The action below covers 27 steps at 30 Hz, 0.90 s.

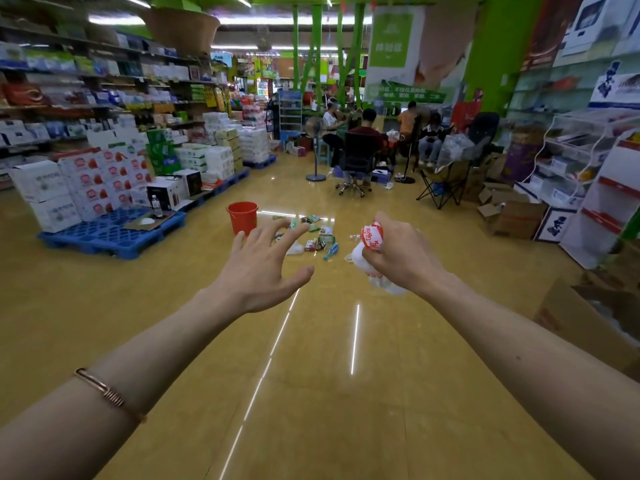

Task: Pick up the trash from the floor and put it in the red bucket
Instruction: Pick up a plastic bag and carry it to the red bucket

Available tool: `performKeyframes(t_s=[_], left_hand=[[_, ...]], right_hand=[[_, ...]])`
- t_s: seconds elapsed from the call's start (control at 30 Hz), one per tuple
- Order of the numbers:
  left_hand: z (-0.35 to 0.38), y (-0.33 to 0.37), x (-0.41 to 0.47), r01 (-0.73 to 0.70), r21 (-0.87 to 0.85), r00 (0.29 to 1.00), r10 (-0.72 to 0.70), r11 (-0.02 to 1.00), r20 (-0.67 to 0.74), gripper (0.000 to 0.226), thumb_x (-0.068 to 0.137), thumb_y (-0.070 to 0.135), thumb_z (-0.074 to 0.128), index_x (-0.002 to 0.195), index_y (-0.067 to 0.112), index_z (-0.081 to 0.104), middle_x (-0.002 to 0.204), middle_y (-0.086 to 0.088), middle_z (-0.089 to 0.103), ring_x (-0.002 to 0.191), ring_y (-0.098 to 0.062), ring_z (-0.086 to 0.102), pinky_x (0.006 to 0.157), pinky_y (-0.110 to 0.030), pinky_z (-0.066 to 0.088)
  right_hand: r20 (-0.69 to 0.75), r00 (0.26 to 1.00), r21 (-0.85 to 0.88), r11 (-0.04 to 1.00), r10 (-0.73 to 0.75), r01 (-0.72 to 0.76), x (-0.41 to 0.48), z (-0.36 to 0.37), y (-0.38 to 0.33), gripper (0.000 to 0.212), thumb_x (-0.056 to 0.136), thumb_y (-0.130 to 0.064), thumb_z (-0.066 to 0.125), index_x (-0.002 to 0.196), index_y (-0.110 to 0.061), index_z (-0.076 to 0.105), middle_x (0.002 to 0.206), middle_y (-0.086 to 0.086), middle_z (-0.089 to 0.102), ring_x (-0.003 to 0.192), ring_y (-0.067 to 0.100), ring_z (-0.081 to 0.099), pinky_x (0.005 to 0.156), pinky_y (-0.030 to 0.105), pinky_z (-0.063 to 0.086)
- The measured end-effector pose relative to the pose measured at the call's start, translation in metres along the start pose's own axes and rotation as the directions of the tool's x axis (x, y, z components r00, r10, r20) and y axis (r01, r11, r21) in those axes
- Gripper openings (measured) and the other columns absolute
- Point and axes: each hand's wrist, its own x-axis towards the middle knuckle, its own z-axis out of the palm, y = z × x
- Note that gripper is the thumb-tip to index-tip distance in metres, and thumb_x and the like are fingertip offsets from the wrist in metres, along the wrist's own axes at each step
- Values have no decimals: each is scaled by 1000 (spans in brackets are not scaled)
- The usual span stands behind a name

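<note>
A red bucket stands upright on the glossy yellow floor ahead, left of centre. To its right lies a scatter of trash: small wrappers, packets and a pale plastic piece. My left hand is stretched forward with fingers spread and holds nothing; its fingertips overlap the bucket's lower edge in view. My right hand is closed around a crumpled white and red plastic wrapper, held in the air to the right of the trash pile.
Blue pallets stacked with boxed goods line the left side. Cardboard boxes and white display racks stand on the right. Further back are a floor fan, office chairs, a folding chair and several seated people.
</note>
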Motion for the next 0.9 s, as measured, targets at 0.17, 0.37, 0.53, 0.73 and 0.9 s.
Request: performKeyframes(t_s=[0.17,0.37,0.53,0.73,0.9], left_hand=[[26,-25,107,16,-13,999,-17,1000,-28,72,79,70,30,145,46,12,152,4,23,138,-18,24,115,-46,21],[42,-81,199,128,76,991,-124,989,-52,73,78,73,25,144,47,11,154,4,18,143,-18,18,115,-56,11],[64,-140,253,235,92,972,-232,968,-41,69,86,67,37,146,44,13,156,2,16,144,-18,14,116,-53,12],[93,-221,327,276,105,961,-273,955,-43,69,85,69,35,146,45,11,156,2,15,143,-21,16,114,-56,17],[94,-307,412,265,93,961,-254,960,-114,71,81,72,30,145,46,13,155,1,17,141,-23,21,113,-57,20]], right_hand=[[-1,1000,27,999,-24,24,111,28,57,23,87,-25,62,91,-17,41,82,2,54,73,26,52,58,33,37],[6,997,140,988,-72,70,242,74,84,23,84,-24,60,79,-22,38,80,5,55,75,31,53,61,34,39],[53,988,155,979,-145,135,320,134,86,17,84,-24,60,89,-16,47,80,1,52,74,28,52,61,32,36],[73,984,153,977,-163,151,417,206,86,15,84,-24,58,88,-18,46,80,2,54,75,27,51,60,32,34],[38,981,151,972,-189,182,523,256,64,13,88,-25,57,88,-17,47,81,1,53,76,27,54,61,33,39]])
